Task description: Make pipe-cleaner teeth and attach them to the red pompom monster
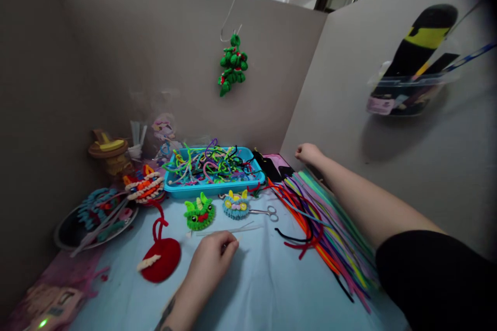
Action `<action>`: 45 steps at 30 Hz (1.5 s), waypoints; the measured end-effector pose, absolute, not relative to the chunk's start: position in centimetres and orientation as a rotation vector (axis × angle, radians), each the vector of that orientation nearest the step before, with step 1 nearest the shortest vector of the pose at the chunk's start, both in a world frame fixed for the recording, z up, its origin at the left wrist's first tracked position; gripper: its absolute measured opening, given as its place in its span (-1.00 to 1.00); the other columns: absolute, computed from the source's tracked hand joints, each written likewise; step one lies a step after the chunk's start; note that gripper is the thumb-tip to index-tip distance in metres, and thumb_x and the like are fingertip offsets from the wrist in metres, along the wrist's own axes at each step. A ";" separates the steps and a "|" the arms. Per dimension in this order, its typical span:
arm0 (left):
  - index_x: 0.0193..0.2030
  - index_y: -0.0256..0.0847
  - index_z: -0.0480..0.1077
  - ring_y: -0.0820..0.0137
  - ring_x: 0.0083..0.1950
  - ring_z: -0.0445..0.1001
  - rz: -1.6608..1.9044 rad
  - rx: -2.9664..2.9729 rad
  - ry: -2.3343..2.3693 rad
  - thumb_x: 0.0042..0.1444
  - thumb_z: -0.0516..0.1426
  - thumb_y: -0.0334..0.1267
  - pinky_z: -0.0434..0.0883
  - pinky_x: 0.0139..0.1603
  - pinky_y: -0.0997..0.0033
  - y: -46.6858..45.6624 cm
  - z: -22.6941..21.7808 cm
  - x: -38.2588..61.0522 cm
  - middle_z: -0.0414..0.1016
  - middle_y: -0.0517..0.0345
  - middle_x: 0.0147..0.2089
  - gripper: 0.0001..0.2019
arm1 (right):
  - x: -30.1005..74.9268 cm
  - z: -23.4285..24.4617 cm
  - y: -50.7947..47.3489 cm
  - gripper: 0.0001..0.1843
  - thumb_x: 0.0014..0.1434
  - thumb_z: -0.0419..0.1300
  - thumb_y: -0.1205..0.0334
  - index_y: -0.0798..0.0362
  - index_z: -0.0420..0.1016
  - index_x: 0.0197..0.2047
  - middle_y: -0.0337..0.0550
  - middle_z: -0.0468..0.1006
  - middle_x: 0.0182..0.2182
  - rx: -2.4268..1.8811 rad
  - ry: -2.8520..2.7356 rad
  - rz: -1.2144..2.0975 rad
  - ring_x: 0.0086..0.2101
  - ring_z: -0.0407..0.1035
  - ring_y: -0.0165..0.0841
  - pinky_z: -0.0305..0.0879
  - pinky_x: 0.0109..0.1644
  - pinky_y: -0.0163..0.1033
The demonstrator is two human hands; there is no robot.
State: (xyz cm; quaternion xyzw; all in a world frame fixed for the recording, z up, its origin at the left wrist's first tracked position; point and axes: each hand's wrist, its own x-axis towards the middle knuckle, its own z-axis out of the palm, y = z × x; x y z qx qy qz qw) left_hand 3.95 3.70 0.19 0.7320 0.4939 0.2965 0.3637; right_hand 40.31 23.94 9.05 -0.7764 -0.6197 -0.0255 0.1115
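Note:
My left hand (pixel 213 259) is low over the blue cloth with its fingers curled together; whatever may be in them is too small to make out. Just beyond it lie thin clear sticks (pixel 233 229), a green fuzzy dragon-like head (pixel 199 213), a light-blue fuzzy head with yellow ears (pixel 236 205) and small scissors (pixel 267 212). To its left is a flat red fuzzy disc (pixel 163 259) with a looped red stem and a cream twist. My right hand (pixel 309 154) reaches far forward, closed, above the far end of a bundle of colourful pipe cleaners (pixel 330 227). Its fingertips are mostly hidden.
A blue tray (pixel 213 187) full of pipe cleaner scraps stands at the back. On the left are a bowl (pixel 62 240) and an orange-and-cream braided piece (pixel 145 186). A green ornament (pixel 233 66) hangs on the back wall, a clear bin (pixel 411 94) on the right wall.

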 end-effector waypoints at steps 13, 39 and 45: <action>-0.47 -0.26 0.43 0.39 -0.46 0.31 0.869 1.620 1.322 0.08 0.08 -0.16 0.18 -0.44 0.46 3.9 1.0 3.6 0.41 0.16 -0.52 -0.76 | 26.6 22.8 25.1 -0.83 0.35 -0.04 0.26 0.03 0.33 -0.09 -0.16 0.52 -0.15 -0.893 -1.534 -0.173 -0.21 0.47 -0.46 0.38 -0.15 -0.31; -0.34 -0.28 0.46 0.33 -0.14 0.55 1.389 0.443 0.838 0.05 0.25 -0.31 0.52 -0.27 0.44 4.8 1.9 1.9 0.55 0.00 -0.04 -0.92 | 27.5 0.4 8.8 -0.73 0.13 0.01 0.48 0.21 0.52 -0.22 0.17 0.53 -0.22 -1.899 -2.237 0.075 -0.15 0.38 -0.11 0.22 -0.06 -0.12; -0.32 -0.27 0.47 0.25 -0.02 0.51 1.407 0.507 0.845 0.00 0.29 -0.25 0.50 -0.20 0.42 5.1 1.5 2.2 0.47 -0.01 0.09 -0.85 | 29.6 -2.0 10.0 -0.79 0.04 0.08 0.49 0.16 0.52 -0.32 0.04 0.51 -0.25 -1.938 -2.331 0.195 -0.18 0.37 -0.20 0.17 -0.08 -0.23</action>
